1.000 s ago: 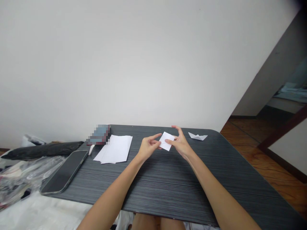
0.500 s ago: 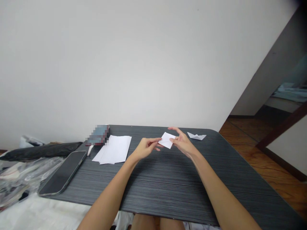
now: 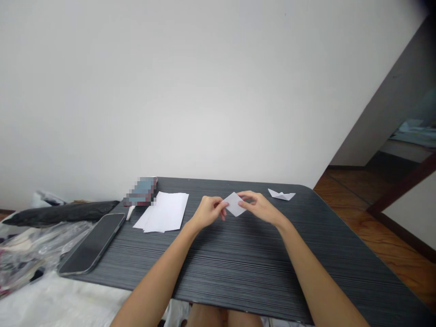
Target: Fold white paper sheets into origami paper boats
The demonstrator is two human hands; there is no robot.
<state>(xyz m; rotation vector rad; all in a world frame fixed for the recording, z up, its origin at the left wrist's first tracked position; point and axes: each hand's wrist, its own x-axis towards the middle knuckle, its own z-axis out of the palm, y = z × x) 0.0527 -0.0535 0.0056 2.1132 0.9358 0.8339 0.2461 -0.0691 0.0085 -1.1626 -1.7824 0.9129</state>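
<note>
A small folded white paper [image 3: 234,204] is held just above the dark striped table [image 3: 238,259], turned like a diamond. My left hand [image 3: 208,211] pinches its left corner with curled fingers. My right hand [image 3: 260,206] grips its right side, fingers bent over the top edge. A finished white paper boat [image 3: 281,195] rests on the table beyond my right hand. A loose stack of white sheets [image 3: 164,211] lies to the left of my left hand.
A dark phone [image 3: 92,243] lies face up at the table's left edge. A blurred small box [image 3: 141,191] sits behind the sheets. A black bag [image 3: 57,213] and clear plastic wrapping [image 3: 23,254] lie off the table's left. Wooden floor [image 3: 384,227] is on the right.
The folded paper has been turned from a tilted rectangle to a diamond and lowered a little. My right hand's fingers, stretched out before, have curled onto it; both hands drew closer.
</note>
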